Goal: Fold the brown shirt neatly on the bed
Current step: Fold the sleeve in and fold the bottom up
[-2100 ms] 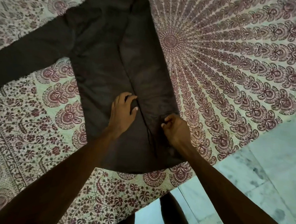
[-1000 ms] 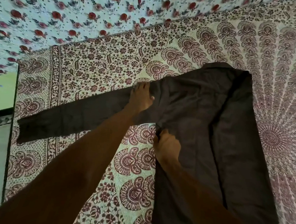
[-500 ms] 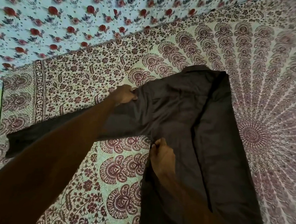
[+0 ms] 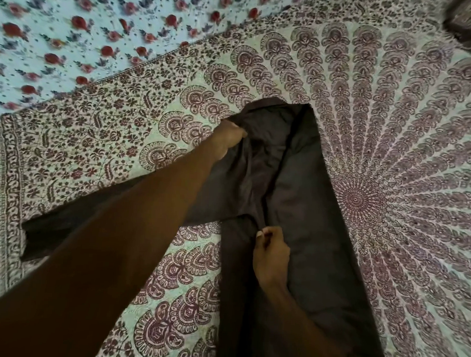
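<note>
Gripping the shoulder of the brown shirt (image 4: 306, 214), the person's left hand (image 4: 227, 140) is curling its fingers tight round a bunch of cloth near the collar end, and the fabric is puckering under that hold. The right hand (image 4: 271, 252) is working lower down. Its thumb and fingertips are pinching a ridge of cloth about where the sleeve meets the body, and its other fingers are tucked in. To my eye the two hands are marking the ends of a fold line, one at the shoulder and one at the armpit, so the whole left side can swing over in one piece and land straight.

Between them the cloth is rising in soft creases rather than lying flat. The long sleeve (image 4: 43, 231) is trailing off to the left, partly hidden beneath the left forearm, with its cuff end resting on the border of the spread. The far side of the garment is looking already turned in, showing a long straight edge down the right, which I take to be why this side is getting the attention.

The shirt is lying lengthwise on the mandala-print bedspread (image 4: 400, 138), collar away from the person, hem running out of view at the bottom. Beyond the spread's edge, a pale blue sheet with red roses (image 4: 73, 22) is showing at the top left.
</note>
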